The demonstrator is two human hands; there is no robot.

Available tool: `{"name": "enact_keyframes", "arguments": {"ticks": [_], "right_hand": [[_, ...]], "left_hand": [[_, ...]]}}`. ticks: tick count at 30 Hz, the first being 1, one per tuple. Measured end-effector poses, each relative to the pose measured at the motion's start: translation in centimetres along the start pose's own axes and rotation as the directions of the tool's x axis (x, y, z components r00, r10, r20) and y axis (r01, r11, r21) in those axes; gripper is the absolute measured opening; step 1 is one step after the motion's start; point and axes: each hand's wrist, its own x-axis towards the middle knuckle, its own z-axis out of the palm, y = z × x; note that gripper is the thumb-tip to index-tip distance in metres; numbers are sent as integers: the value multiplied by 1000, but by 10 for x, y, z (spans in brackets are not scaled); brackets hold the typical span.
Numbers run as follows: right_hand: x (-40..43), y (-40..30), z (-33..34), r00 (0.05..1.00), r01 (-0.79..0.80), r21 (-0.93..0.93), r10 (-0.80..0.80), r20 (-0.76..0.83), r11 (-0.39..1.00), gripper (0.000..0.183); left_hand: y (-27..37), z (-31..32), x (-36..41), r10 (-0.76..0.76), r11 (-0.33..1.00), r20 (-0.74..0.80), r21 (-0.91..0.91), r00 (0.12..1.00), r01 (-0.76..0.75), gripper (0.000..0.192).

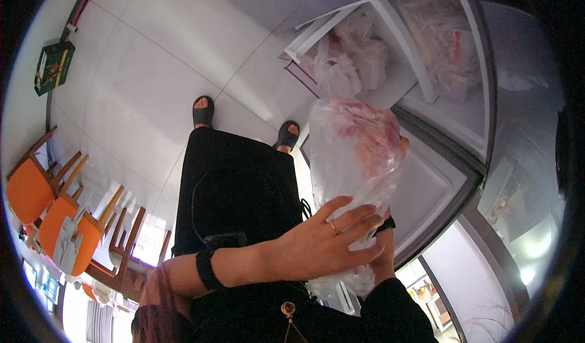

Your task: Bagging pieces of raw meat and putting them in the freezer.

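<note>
A clear plastic bag [361, 146] with reddish meat in its upper part hangs between my hands, in front of an opened freezer drawer. My left hand [343, 233], wearing a ring, reaches across from the left and grips the bag's gathered lower part. Behind the bag is my right hand [404, 145], mostly hidden; a fingertip shows at the bag's right edge, supporting the meat side. Loose plastic hangs below my left hand. Further up, the freezer drawer [425, 75] holds several plastic-wrapped bundles [338, 71].
An open appliance door [422, 183] with a dark seal lies to the right. My feet in dark sandals [203, 112] stand on floor tiles [151, 68]. Orange chairs [29, 192] are at the left, and a dark green box [54, 67] is by the wall.
</note>
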Motion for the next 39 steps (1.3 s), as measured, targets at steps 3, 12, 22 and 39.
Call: {"name": "enact_keyframes", "arguments": {"ticks": [3, 12, 22, 39], "right_hand": [[-3, 1, 2, 1000, 8, -7, -8, -11, 1000, 45], [6, 6, 3, 998, 40, -49, -43, -50, 998, 43], [69, -4, -10, 976, 176, -211, -199, -94, 962, 40], [196, 110, -35, 730, 534, -822, -598, 332, 196, 35]], "left_hand": [[-5, -3, -5, -56, 998, -39, -4, 998, 56, 48], [-12, -5, -16, -191, 979, -48, 61, 980, 193, 50], [-50, -3, 16, -437, 854, -69, -347, 897, 389, 45], [-147, 29, 128, -218, 964, -260, 93, 941, 249, 33]]}}
